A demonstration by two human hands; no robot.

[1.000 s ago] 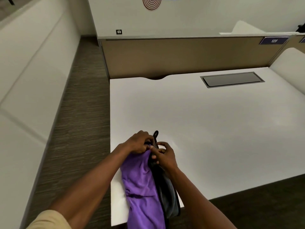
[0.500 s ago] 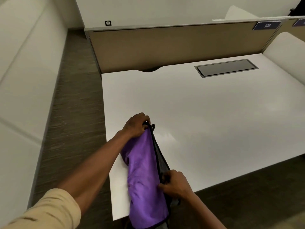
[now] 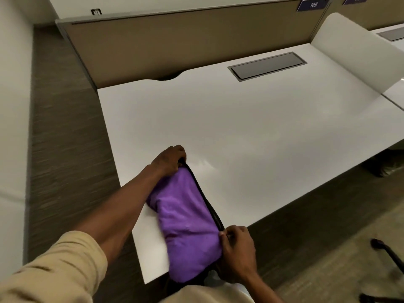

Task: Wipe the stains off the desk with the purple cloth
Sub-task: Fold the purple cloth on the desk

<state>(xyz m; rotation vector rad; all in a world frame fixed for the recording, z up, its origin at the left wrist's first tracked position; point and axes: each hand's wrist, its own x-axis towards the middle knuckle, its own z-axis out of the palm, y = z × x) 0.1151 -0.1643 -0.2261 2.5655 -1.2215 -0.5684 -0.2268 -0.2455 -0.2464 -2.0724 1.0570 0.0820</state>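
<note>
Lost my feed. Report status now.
Left hand grips black zippered pouch's far end. Right hand pinches its near end. Purple cloth bulging from it. White desk: nothing blocking.

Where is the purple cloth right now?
The purple cloth lies at the desk's near-left corner, gripped between the left hand and right hand.

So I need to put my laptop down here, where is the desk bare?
The desk is bare from the hatch forward to its front edge and right to the white divider. The near-left corner is crowded: both hands grip the purple cloth there.
</note>
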